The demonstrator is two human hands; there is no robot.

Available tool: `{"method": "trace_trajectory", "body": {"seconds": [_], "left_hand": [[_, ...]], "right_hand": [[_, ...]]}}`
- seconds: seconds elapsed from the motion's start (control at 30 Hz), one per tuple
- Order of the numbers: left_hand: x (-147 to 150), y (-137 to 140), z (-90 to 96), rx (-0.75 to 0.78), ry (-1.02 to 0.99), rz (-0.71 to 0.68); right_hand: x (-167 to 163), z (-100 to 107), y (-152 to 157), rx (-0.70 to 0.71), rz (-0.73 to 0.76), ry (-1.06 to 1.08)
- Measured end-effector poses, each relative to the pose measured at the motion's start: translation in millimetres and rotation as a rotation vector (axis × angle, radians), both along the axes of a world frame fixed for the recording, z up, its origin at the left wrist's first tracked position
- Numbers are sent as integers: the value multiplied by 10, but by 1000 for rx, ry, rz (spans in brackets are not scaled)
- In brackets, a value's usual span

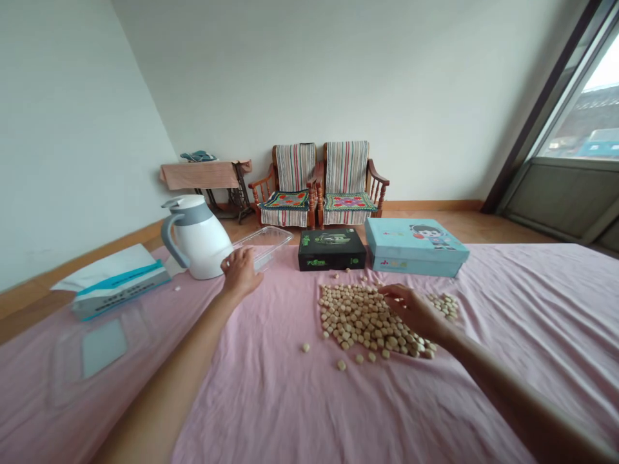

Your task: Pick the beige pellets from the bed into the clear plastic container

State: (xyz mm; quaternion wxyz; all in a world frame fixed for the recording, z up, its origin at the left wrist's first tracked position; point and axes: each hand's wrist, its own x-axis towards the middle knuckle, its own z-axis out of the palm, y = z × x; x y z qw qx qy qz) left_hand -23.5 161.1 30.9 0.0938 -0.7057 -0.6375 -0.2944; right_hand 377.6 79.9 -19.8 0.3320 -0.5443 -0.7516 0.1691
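On the pink cloth lies a broad pile of small beige rounded pieces (358,316); their kind I cannot make out. My right hand (409,306) is over the pile's right side, fingers stretched out to the left and apart, with nothing visible in them. A clear plastic tray (273,245) stands to the left of the boxes. My left hand (240,274) is at its near left end, fingers curled to one side and thumb to the other, gripping the end. The hand hides that part of the tray.
A white-and-grey jug (200,238) stands left of the tray. Further left are a tissue pack (120,287) and a clear lid (104,348). Behind the pile sit a black box (331,250) and a light blue box (411,248). Several loose pieces lie around the pile.
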Motion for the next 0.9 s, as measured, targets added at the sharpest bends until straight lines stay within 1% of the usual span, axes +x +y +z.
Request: {"method": "trace_trajectory", "body": {"seconds": [0.03,0.1,0.2,0.27,0.33,0.47,0.53,0.6,0.67,0.77,0.83,0.9], "left_hand": [[-148,-4,-12,-51,87,98],[-352,-43,-36,-91,131,113],[-435,-177,-31,-124,164,25],[-383,-318,19,-134,173,-65],[-287,-504,100,-112,148,-168],[-48,-970,256,-49,62,-358],[72,-1194,271,-37,55,-413],[181,-1367,231,-44,74,-443],[267,-1473,162,-64,107,-476],[328,-1542,92,-65,146,-537],[314,-1561,92,-18,122,-564],[264,-1567,107,69,40,-555]], "right_hand": [[-16,-5,-34,-10,7,-1],[-53,-16,-86,-4,12,-19],[-105,-12,-134,36,-6,-23],[-130,15,-166,49,-15,-11],[-150,62,-204,51,-9,-4],[-219,165,-282,72,-10,-7],[-298,206,-326,72,-10,-15],[-426,245,-392,57,19,-37],[-599,283,-492,37,85,-78],[-889,306,-690,-2,229,-148],[-1049,275,-820,-20,276,-211],[-1152,215,-919,-24,270,-306]]}}
